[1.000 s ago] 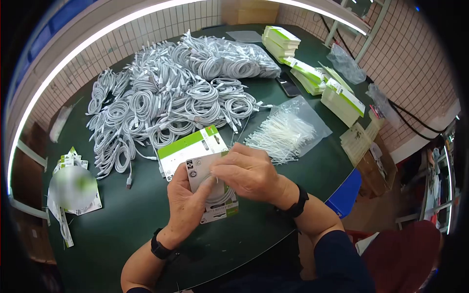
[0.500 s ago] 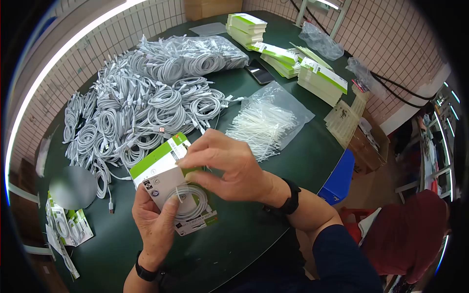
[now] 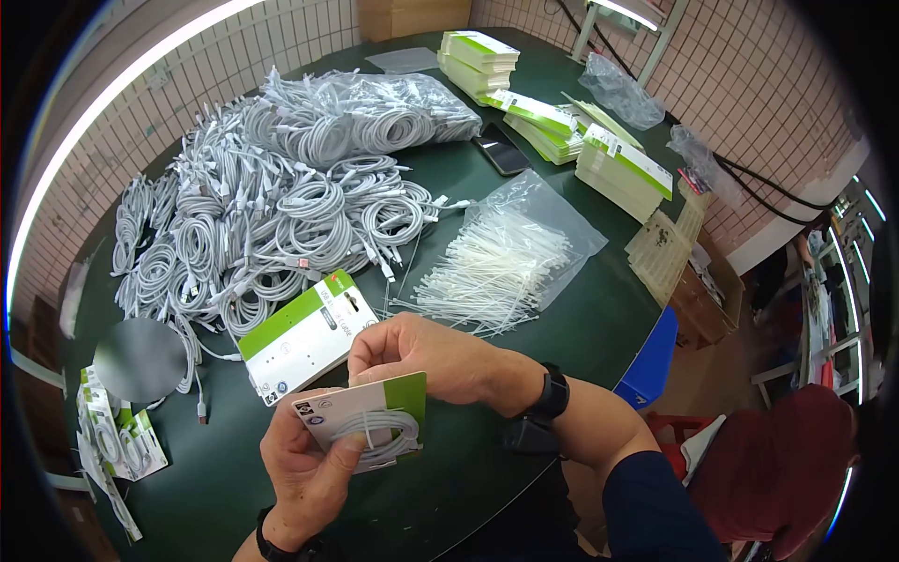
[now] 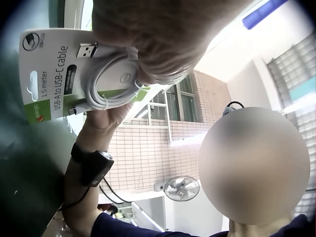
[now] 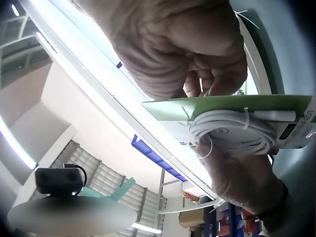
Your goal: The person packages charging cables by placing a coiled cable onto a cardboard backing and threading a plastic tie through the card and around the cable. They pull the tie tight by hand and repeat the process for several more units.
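Note:
In the head view, the left hand (image 3: pixel 304 473) grips a card (image 3: pixel 407 398) with its thumb over a coiled grey-white cable (image 3: pixel 393 436). A thin white tie (image 3: pixel 368 431) crosses the coil. The right hand (image 3: pixel 440 365) is at the card's upper edge with its fingers bent; what lies between its fingertips is hidden. The left wrist view has the card's printed face (image 4: pixel 54 79), with a USB plug (image 4: pixel 88 50) beside the coil. In the right wrist view the tie's end curves loose below the coil, and the right hand (image 5: pixel 182 54) is close behind the card.
Other cards (image 3: pixel 304 342) lie just beyond the hands. A large heap of cables (image 3: pixel 272 206) covers the back left. White ties (image 3: pixel 506 267) spill from a clear bag, with a phone (image 3: pixel 501 150) and card stacks (image 3: pixel 618 173) behind. Packed cards (image 3: pixel 131 445) are at left.
The left hand has tilted the card, so its green end now points up and right. The right hand has moved down from above the card to its upper edge. The view has swung right.

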The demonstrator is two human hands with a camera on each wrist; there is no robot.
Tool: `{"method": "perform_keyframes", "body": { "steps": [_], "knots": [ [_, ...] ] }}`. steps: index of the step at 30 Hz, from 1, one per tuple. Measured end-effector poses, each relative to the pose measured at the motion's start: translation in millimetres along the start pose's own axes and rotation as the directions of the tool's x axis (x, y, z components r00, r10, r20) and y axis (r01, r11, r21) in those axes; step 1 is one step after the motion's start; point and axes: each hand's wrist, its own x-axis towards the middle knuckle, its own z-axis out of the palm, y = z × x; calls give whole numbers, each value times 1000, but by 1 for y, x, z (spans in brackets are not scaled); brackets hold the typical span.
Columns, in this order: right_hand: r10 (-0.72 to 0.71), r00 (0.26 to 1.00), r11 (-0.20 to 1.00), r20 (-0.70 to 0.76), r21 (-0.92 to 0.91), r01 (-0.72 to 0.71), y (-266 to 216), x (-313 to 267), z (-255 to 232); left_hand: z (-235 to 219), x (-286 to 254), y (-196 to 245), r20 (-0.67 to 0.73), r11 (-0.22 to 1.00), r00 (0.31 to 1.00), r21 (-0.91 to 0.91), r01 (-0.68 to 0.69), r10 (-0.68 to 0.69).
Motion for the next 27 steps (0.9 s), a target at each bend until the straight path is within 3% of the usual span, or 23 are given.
{"method": "perform_keyframes", "body": {
  "steps": [4, 7, 9, 10, 11, 14, 20, 23, 25, 26, 27],
  "knots": [
    [56, 997, 998, 53, 34, -58, 2, 0, -3, -3, -2, -3, 15, 999, 1000, -32, 21, -21],
    [9, 1000, 1000, 28, 4, -9, 2, 0, 0, -3, -1, -3, 18, 998, 999, -48, 30, -29],
    [-147, 984, 964, -103, -240, 119, -4, 1, 3, -2, -1, -2, 21, 999, 999, -39, 38, -37],
    [-237, 960, 917, -152, -362, 169, -6, 2, 5, -1, -2, -1, 24, 999, 999, -23, 43, -42],
    [-429, 888, 813, -167, -499, 299, 8, 9, -2, -1, -2, 0, 30, 999, 998, -6, 50, -50],
    [-572, 815, 560, -91, -769, 307, -1, 4, 1, -2, 1, -2, -19, 994, 996, -63, 86, -88],
    [-681, 731, 425, 35, -794, 434, 8, 6, 13, -3, 2, 3, 57, 998, 996, 21, 61, -62],
    [-689, 724, 448, 8, -781, 435, 11, 6, 13, -1, 1, 9, 31, 990, 994, 105, 98, -102],
    [-547, 812, 772, -203, -496, 397, 5, -1, 22, -3, 2, 11, -5, 984, 988, 88, 152, -152],
    [-444, 851, 881, -280, -311, 357, 3, -4, 25, -4, 3, 12, -21, 981, 984, 80, 179, -178],
    [-409, 874, 906, -264, -233, 354, 2, -5, 24, -4, 4, 11, -33, 984, 986, 66, 166, -164]
  ]
}}
